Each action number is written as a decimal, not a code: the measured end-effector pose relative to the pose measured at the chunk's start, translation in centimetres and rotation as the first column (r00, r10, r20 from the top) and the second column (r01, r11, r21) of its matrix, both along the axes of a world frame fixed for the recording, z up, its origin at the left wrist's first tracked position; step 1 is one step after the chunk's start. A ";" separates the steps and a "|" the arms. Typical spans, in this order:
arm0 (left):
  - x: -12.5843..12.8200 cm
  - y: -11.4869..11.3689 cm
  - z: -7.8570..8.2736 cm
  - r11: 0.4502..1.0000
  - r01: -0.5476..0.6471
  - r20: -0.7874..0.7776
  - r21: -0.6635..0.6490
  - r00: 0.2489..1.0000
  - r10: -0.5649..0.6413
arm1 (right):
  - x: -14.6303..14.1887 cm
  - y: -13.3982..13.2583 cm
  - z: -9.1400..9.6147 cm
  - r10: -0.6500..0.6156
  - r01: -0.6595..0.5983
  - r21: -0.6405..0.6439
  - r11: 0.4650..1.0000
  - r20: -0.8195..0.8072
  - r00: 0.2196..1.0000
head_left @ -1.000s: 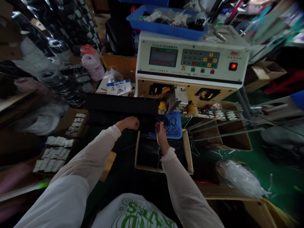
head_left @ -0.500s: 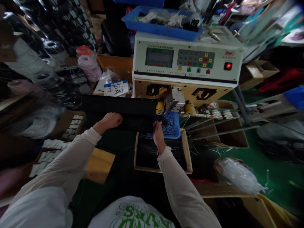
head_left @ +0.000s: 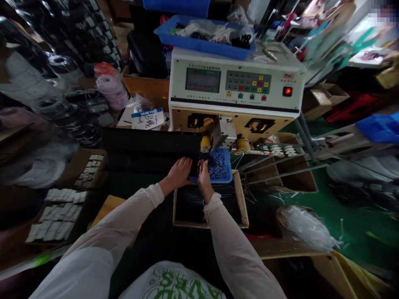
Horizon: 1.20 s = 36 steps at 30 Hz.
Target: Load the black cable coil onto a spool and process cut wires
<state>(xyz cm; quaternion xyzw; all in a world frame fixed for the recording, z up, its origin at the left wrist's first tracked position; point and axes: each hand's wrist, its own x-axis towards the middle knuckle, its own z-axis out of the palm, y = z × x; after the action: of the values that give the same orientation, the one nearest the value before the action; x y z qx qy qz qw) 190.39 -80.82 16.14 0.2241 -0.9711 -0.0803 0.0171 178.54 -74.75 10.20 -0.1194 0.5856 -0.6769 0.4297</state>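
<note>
Side by side with a small gap, the left hand (head_left: 179, 172) and right hand (head_left: 204, 176) are at the right end of the black trough (head_left: 149, 143); from here I can't tell whether either grips anything. It stretches left, nearer than the white machine (head_left: 187, 60). Right of them sits a blue tray (head_left: 231, 177) of black bits, above an open cardboard box (head_left: 244, 199).
</note>
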 end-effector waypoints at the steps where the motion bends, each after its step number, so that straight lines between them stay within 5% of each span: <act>1: -0.6 0.2 -0.3 1.000 -0.020 0.005 -0.022 1.000 0.020 | -0.2 0.1 0.0 -0.021 0.020 0.034 0.999 0.029 0.999; 8: -2.1 0.0 -0.8 0.994 -0.111 0.074 0.009 0.991 0.110 | -0.7 1.2 0.0 -0.086 0.074 0.117 0.990 0.102 0.991; 16: -2.1 -1.6 -0.1 0.976 -0.009 0.163 0.216 0.986 -0.027 | -1.4 3.7 0.1 -0.090 0.079 0.099 0.992 0.103 0.991; 20: -2.1 -3.5 0.5 0.924 0.053 0.181 0.378 0.975 -0.130 | -2.0 5.5 0.2 -0.075 0.071 0.067 0.995 0.066 0.995; 28: -2.5 -5.9 0.9 0.810 -0.009 0.228 0.586 0.961 -0.155 | -3.2 8.5 1.4 -0.085 0.082 0.065 0.995 0.050 0.995; 34: -1.6 -7.3 1.5 0.659 -0.057 0.118 0.750 0.992 -0.049 | -3.7 10.3 2.3 -0.111 0.105 0.084 0.991 0.062 0.992; 36: -1.1 -8.0 2.1 0.655 -0.032 -0.003 0.755 0.999 0.051 | -3.7 10.9 2.3 -0.119 0.114 0.073 0.991 0.062 0.991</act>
<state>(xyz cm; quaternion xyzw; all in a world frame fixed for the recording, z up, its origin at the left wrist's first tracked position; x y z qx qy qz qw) 189.33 -88.86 18.20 0.2322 -0.8448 -0.4779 -0.0639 174.79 -63.84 12.47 -0.0477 0.6002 -0.6837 0.4124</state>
